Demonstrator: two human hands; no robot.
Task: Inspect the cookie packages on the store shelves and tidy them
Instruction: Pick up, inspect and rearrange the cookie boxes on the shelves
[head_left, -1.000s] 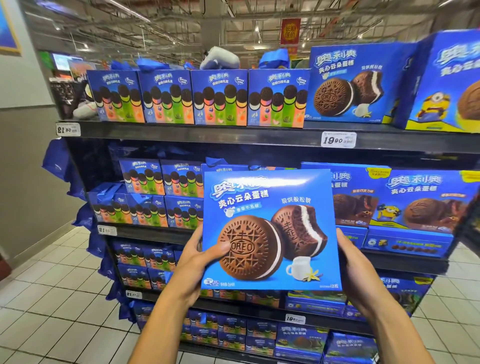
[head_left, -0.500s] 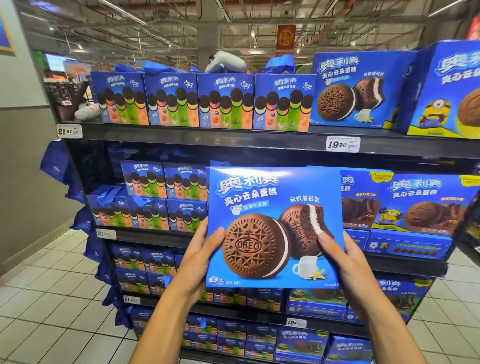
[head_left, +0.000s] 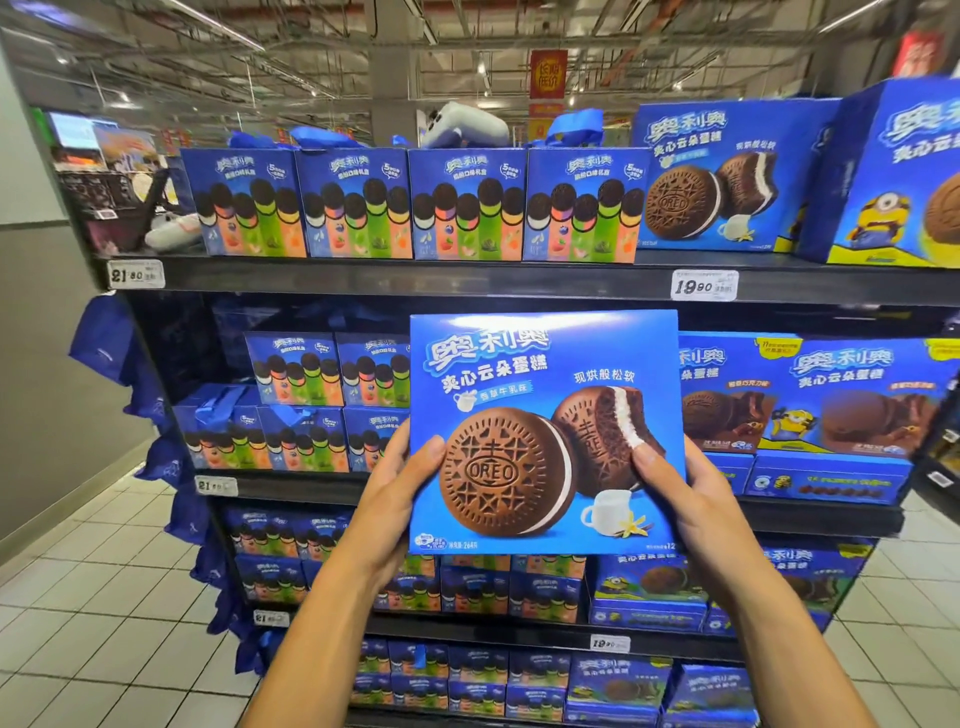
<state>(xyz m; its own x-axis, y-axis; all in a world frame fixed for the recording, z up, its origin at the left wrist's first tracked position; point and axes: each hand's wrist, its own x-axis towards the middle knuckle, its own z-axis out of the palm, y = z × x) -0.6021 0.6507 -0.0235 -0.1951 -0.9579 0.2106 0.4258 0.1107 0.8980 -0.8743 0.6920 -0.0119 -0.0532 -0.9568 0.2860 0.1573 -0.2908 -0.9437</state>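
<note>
On the second shelf we see a dark gap above the stacked gift boxes, under the top shelf. The box we hold in front hides the slot behind it. To its right, the Minions boxes fill the shelf almost to the board above.

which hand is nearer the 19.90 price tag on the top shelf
Right. The right hand grips the box's right edge, almost directly below that tag; the left hand is farther left.

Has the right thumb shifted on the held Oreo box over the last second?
Yes. The right hand has slid inward: its thumb now covers the bitten cake printed on the Oreo box.
</note>
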